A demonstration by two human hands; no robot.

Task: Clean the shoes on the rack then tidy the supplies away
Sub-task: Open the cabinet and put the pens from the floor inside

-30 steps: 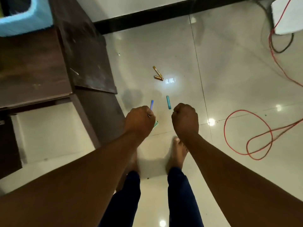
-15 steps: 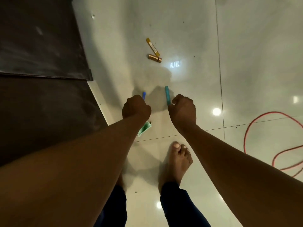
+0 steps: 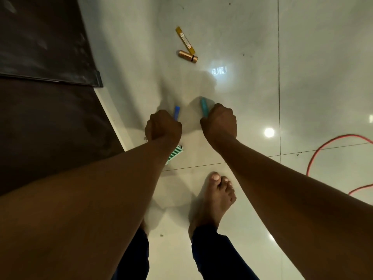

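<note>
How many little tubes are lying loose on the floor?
2: a yellow tube and a copper tube lie touching on the tiles ahead of both hands. Others may be hidden under the arms.

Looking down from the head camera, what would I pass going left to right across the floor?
Dark cabinet → left hand holding a blue-handled brush → right hand on a teal stick → red cable.
</note>
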